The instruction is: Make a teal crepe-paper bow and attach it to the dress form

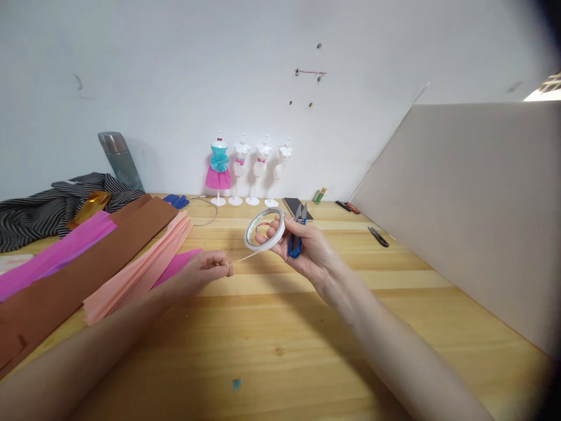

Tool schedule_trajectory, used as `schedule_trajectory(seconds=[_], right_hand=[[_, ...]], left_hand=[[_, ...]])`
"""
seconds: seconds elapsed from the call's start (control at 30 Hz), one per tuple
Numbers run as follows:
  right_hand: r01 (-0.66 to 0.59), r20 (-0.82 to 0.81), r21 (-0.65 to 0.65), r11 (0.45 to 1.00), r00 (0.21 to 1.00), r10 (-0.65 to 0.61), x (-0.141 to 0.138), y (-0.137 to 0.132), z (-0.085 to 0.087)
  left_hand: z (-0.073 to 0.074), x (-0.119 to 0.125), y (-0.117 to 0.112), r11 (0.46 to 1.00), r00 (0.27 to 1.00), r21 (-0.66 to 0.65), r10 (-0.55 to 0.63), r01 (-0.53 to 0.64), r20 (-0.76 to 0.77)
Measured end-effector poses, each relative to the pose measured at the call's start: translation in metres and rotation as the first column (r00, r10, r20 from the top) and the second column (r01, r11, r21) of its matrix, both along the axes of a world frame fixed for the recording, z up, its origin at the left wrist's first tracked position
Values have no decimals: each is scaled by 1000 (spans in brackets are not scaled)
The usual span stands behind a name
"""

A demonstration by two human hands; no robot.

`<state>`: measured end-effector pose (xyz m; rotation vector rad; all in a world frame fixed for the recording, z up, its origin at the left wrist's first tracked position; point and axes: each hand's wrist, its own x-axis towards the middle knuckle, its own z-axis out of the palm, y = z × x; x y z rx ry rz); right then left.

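Note:
My right hand grips a roll of thin white double-sided tape, its fingers passing through the ring. Blue-handled thread snips rest in the same hand, blades pointing up and away. Pinched in my left hand is the loose end of the tape, and a narrow strip stretches from there to the roll. Both hands are raised over the wooden table. Beyond them stand several small white dress forms; the leftmost wears a turquoise top and a pink skirt.
Brown, peach and pink sheets lie at the left beside striped cloth and a bottle. A dark phone lies behind the roll. Black snips lie near the right wall.

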<state>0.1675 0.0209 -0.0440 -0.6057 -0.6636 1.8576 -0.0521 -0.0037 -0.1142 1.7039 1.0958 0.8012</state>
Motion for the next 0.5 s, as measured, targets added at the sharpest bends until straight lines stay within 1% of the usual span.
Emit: schedule_trajectory(seconds=[0.13,0.3,0.4,0.5], right_hand=[[-110,-30,-23,994,994,109,0,-3,-3],[-115,25,-128,985,993,119,-3,-4,-2],[-153,64,-175,973,984,166,-5,-3,-4],[-204,85,-192,960,971,223,-5,1,-10]], left_hand=[[3,0,-2,998,997,-7,61,-61,-47],[8,1,-2,995,995,35,91,-90,-47],[8,1,-2,991,992,90,102,-94,-80],[7,1,-2,988,990,133,92,-77,-105]])
